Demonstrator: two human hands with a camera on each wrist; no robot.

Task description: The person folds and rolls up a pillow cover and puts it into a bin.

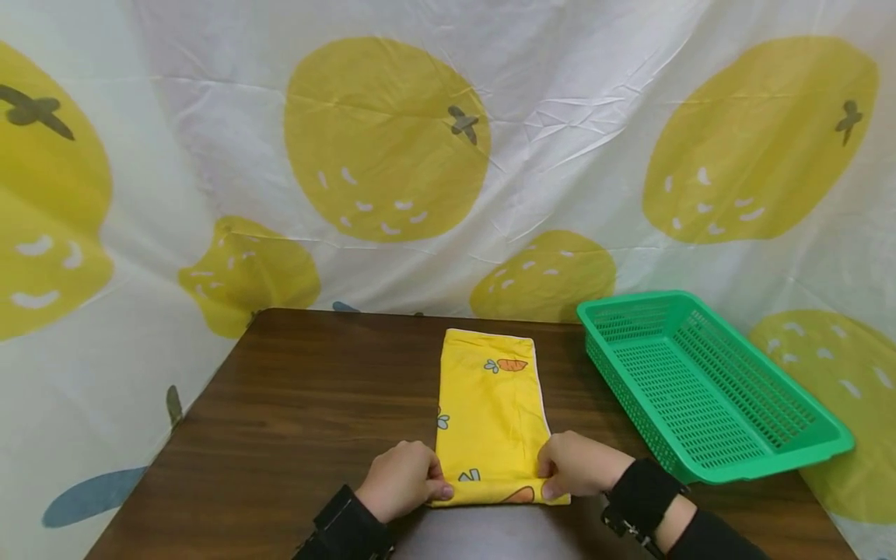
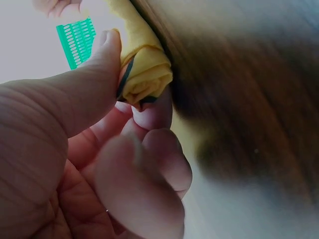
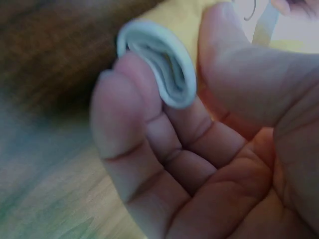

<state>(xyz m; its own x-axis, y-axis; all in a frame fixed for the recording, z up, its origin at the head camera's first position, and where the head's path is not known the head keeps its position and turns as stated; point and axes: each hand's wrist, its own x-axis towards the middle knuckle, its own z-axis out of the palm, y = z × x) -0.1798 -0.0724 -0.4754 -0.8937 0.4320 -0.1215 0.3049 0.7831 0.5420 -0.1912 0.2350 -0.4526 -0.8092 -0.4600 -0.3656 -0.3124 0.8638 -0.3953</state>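
A yellow cloth [image 1: 486, 420] printed with carrots lies lengthwise on the table, its near edge rolled up into a thick band. My left hand [image 1: 404, 481] pinches the left end of this roll between thumb and fingers. At the right end, my right hand [image 1: 584, 464] grips the roll the same way. In the left wrist view the roll's end [image 2: 149, 79] shows as a tight spiral beside the thumb. Seen from the right wrist, the other end [image 3: 183, 62] has a pale border and several layers, with fingertips against its underside.
A green plastic basket [image 1: 766, 465] with slotted sides stands right of the cloth, close by my right forearm. The dark wooden table [image 1: 315, 389] reaches back to a white curtain [image 1: 546, 155] printed with big yellow lemons.
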